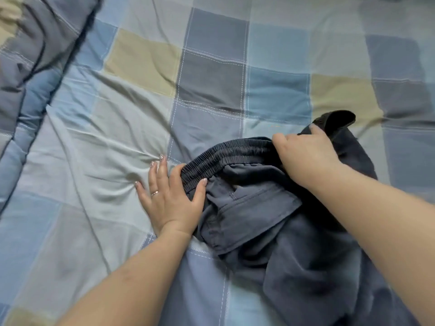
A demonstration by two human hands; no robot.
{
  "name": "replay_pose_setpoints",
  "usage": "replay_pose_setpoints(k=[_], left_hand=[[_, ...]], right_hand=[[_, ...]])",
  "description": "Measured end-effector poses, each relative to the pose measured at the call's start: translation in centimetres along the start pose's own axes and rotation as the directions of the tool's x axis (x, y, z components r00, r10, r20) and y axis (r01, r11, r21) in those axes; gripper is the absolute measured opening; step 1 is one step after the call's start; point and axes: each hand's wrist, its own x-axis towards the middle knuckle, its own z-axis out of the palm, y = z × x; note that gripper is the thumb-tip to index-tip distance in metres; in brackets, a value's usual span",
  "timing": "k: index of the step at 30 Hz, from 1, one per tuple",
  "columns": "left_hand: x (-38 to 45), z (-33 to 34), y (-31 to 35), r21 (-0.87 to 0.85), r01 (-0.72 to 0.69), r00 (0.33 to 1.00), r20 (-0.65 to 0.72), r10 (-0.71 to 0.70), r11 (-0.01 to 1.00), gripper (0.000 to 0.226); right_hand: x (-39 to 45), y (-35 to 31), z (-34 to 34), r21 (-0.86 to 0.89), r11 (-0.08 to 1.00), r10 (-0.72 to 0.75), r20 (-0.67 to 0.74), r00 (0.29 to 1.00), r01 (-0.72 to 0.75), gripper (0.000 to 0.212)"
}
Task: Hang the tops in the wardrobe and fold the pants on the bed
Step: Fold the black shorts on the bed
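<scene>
Dark navy pants (277,236) with a gathered elastic waistband lie crumpled on the checked bed sheet (131,128), low and right of the middle. My left hand (171,196) pinches the left end of the waistband between thumb and index finger, while its other fingers lie spread on the sheet. My right hand (306,154) grips the right end of the waistband, its fingers curled over the dark fabric. The pant legs trail toward the bottom right corner and run out of view.
A bunched quilt (28,67) in the same blue, grey and beige checks lies along the left edge of the bed. The sheet is wrinkled around my left hand. Flat sheet stretches across the top and right.
</scene>
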Motion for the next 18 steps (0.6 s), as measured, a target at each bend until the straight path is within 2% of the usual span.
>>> replay_pose_setpoints(k=[3, 7, 10, 11, 14, 15, 18], left_hand=[[0.9, -1.1, -0.6, -0.124, -0.027, 0.996, 0.084, 0.037, 0.992, 0.048], [0.5, -6.2, -2.7, -0.391, -0.102, 0.949, 0.236, 0.207, 0.915, 0.017], [-2.1, -12.3, -4.1, -0.375, -0.203, 0.892, 0.309, 0.328, 0.905, 0.035], [-2.1, -12.8, -4.9, -0.340, -0.235, 0.875, 0.333, 0.350, 0.911, 0.037], [-3.6, -18.8, -4.7, -0.333, -0.328, 0.821, 0.363, 0.442, 0.884, 0.033], [-3.8, -20.8, -4.2, -0.331, -0.353, 0.813, 0.354, 0.462, 0.875, 0.030], [-5.3, -28.7, -2.3, -0.301, -0.430, 0.803, 0.302, 0.513, 0.851, 0.024]], right_hand=[[-5.6, -1.4, 0.8, 0.078, 0.997, 0.014, 0.024, 1.000, -0.016, 0.027], [-11.5, -2.3, -0.5, 0.101, 0.993, 0.055, 0.087, 0.995, -0.063, 0.042], [-17.2, -2.4, -3.0, 0.137, 0.978, 0.137, 0.154, 0.979, -0.159, 0.045], [-17.7, -2.6, -2.5, 0.131, 0.981, 0.122, 0.152, 0.981, -0.142, 0.047], [-23.6, -2.2, -5.1, 0.108, 0.984, 0.122, 0.179, 0.976, -0.143, 0.074], [-24.9, -1.9, -6.2, 0.103, 0.989, 0.094, 0.139, 0.986, -0.108, 0.080], [-29.9, -1.4, -12.6, 0.049, 0.998, 0.025, 0.071, 0.997, -0.029, 0.077]])
